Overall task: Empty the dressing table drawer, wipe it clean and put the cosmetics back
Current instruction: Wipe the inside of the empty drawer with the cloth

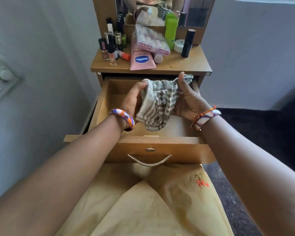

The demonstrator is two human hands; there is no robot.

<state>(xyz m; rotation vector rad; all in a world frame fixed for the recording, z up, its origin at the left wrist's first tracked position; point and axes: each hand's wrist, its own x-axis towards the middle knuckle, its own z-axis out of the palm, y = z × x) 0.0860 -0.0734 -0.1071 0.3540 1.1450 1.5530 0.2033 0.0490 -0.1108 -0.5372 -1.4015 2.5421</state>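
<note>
Striped cloth (157,101) bunched between left hand (132,101) and right hand (188,101), both gripping it above open drawer (160,143)

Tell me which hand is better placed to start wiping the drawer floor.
Probably left. Both hands grip the striped cloth over the open drawer, but the left hand holds the bunched bulk; the right hand only pinches its raised corner.

Head camera looks steeply down, close over the open drawer (109,99).
</note>
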